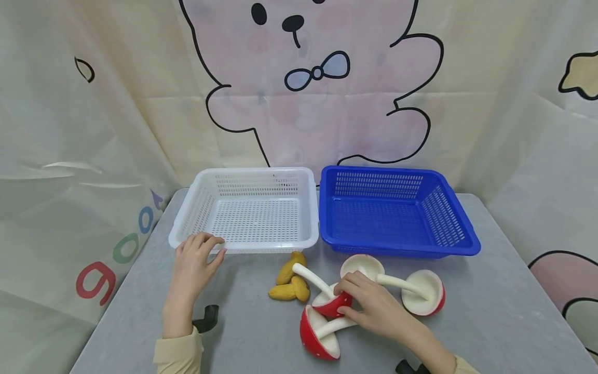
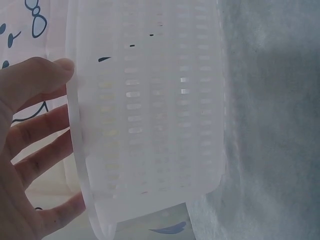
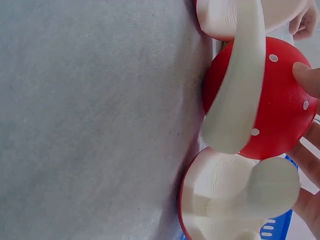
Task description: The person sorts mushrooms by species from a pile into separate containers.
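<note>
My right hand (image 1: pixel 374 306) grips the red, white-dotted cap of a toy mushroom (image 1: pixel 337 305), whose white stem points up and left. In the right wrist view the thumb (image 3: pixel 306 77) lies on that red cap (image 3: pixel 285 100), with the other fingers around its far side. Just nearer lies another toy mushroom (image 1: pixel 314 335), tipped over, its stem passing beneath the hand. Two more mushrooms lie behind and to the right, one (image 1: pixel 363 266) partly covered by my fingers. My left hand (image 1: pixel 193 265) is at the near rim of the white basket (image 2: pixel 150 115), fingers spread and loosely bent, thumb tip at the rim.
A blue basket (image 1: pixel 397 249) stands beside the white one at the back of the grey table (image 1: pixel 252 332). Yellow-brown, lumpy peanut-shaped pieces (image 1: pixel 285 292) lie left of the mushrooms. Another mushroom (image 1: pixel 422 293) rests on the right, below the blue basket. A printed curtain hangs behind.
</note>
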### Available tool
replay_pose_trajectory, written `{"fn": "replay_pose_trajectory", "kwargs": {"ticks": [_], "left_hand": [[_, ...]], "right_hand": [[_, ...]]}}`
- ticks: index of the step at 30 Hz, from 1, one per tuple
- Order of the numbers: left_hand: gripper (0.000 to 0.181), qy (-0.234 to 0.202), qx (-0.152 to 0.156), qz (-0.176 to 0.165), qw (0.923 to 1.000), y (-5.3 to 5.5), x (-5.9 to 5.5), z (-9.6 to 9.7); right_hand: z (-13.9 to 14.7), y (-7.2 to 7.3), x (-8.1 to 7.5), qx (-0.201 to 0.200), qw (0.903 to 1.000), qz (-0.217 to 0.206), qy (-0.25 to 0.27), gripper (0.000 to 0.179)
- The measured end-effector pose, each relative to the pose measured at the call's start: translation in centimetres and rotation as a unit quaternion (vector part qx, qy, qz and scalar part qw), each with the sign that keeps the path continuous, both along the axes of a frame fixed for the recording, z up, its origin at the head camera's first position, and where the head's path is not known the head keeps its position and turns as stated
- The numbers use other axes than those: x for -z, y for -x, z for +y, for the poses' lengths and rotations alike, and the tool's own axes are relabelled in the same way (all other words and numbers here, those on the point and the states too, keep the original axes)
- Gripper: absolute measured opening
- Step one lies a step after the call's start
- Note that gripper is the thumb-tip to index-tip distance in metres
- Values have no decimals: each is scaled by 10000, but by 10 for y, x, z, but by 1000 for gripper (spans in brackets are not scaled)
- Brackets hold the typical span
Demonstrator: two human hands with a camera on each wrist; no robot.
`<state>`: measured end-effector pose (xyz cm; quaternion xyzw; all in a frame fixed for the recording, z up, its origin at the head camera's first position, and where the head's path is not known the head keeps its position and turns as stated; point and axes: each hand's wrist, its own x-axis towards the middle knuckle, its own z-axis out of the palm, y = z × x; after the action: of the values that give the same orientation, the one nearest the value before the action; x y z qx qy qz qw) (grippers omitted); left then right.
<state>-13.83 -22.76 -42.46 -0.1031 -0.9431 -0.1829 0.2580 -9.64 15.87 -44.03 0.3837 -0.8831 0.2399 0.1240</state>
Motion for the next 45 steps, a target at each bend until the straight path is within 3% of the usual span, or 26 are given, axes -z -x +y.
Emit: {"fn": "replay_pose_trajectory", "kwargs": {"ticks": [6, 18, 25, 38, 45], "left_hand": [[17, 2, -7, -29, 10000, 0, 1, 1], [17, 23, -74, -22, 10000, 1, 2, 0], [17, 10, -52, 10, 10000, 0, 2, 0], [17, -14, -98, -82, 9999, -1, 1, 2], [17, -31, -105, -93, 9999, -1, 1, 2]], "right_hand": [[1, -1, 0, 47, 9999, 153, 13, 31], [3, -6, -7, 185, 9998, -90, -73, 31], [5, -7, -14, 163, 9999, 32, 33, 33], [6, -8, -31, 238, 9996, 139, -28, 36], [8, -7, -45, 29, 9999, 127, 32, 36]]}}
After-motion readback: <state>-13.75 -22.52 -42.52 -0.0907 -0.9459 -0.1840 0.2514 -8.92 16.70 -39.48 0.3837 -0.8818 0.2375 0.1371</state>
